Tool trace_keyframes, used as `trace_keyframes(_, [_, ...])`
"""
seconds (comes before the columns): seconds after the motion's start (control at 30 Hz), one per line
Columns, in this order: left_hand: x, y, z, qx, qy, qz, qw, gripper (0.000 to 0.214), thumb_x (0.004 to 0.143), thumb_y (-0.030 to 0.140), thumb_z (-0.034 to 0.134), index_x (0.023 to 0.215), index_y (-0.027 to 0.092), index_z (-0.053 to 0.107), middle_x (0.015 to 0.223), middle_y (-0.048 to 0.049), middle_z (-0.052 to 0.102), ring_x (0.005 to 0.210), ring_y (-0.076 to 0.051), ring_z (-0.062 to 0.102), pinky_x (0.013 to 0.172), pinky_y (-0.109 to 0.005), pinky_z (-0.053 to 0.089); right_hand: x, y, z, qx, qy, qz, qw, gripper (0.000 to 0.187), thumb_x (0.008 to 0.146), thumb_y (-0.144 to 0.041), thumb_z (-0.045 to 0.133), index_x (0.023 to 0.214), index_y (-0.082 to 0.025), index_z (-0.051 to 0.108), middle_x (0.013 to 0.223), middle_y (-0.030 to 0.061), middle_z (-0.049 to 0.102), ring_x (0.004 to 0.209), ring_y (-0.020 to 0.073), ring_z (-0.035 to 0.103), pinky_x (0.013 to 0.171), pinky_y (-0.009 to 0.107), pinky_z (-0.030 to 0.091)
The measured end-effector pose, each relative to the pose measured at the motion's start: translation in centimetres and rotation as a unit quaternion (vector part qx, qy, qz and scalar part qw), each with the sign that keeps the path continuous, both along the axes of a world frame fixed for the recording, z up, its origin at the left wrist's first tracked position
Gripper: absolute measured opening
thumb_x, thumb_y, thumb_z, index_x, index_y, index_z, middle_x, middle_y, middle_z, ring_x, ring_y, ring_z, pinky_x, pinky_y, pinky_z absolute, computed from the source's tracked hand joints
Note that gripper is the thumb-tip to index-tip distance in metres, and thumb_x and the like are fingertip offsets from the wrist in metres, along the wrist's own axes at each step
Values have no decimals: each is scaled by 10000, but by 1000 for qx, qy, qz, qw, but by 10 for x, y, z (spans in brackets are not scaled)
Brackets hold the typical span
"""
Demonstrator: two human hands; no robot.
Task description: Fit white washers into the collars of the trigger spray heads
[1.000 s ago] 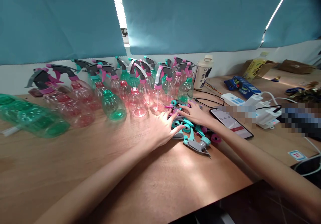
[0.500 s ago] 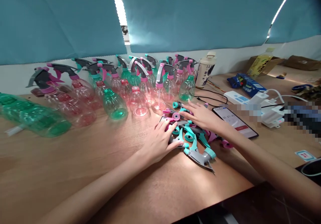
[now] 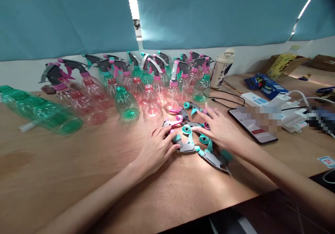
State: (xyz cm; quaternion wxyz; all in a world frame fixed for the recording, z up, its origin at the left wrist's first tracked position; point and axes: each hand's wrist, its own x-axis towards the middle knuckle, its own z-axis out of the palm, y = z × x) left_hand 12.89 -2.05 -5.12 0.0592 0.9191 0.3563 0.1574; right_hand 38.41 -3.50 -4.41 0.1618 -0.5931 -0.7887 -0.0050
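A loose pile of spray heads in grey, turquoise and pink lies between my two hands on the wooden table. My left hand (image 3: 156, 148) rests at the pile's left edge, fingers spread, its fingertips touching a grey spray head with a turquoise collar (image 3: 186, 147). Over the right side of the pile is my right hand (image 3: 220, 127), fingers apart, hiding some of the heads beneath it. A turquoise nozzle collar (image 3: 186, 129) shows between the hands. Nearest the table's front lies another grey spray head (image 3: 213, 160), partly blurred.
Pink and green bottles, several with spray heads fitted, stand behind; an open green bottle (image 3: 126, 104) is among them. Further green bottles (image 3: 56, 117) lie at left. To the right are a phone (image 3: 251, 124), a power strip (image 3: 253, 99), cables and a white shaker cup (image 3: 222, 70).
The view has shifted slightly. My left hand has drawn a little left, and my right hand has come lower over the pile. Some spray heads have shifted under the hands.
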Motion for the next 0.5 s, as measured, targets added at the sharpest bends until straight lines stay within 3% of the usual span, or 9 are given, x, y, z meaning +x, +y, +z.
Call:
trace_keyframes(0.07, [-3,-1,1,-19,-27,-2,999,369,949,406,480,1256,212,541,1344,-135,518,1228,-287,484,1015,-475,388,-10,-24,0,1,-20,3,1000,753,851,-704,409,1444,-242,392,1552,134,287,1395,395,287,1070,611,317])
trace_keyframes(0.13, [-2,-1,1,-54,-55,-8,997,377,911,419,551,1219,202,547,1339,-135,510,1224,-288,484,1010,-463,403,-17,-43,-6,3,-35,31,999,803,814,-729,448,1457,-255,365,1564,124,258,1407,393,264,1080,628,290])
trace_keyframes(0.23, [9,0,1,-116,-108,-32,987,326,848,426,643,1045,181,556,1299,-127,516,1197,-267,500,970,-405,449,-19,-56,-20,29,-17,58,998,924,760,-731,533,1486,-213,291,1563,161,236,1421,385,231,1094,598,297])
trace_keyframes(0.4, [31,6,-2,-183,-135,-45,973,328,781,422,711,851,187,493,1100,-87,557,961,-229,573,829,-378,506,-9,-47,-30,100,41,106,988,811,833,-579,579,1470,-185,268,1516,192,309,1403,327,298,1106,529,322])
trace_keyframes(0.5, [32,4,-1,-185,-173,-31,967,261,807,347,695,840,193,487,1186,-93,515,1074,-242,540,898,-389,487,-6,-40,-29,120,66,109,985,696,857,-522,577,1428,-202,341,1453,177,410,1357,321,378,1084,529,351])
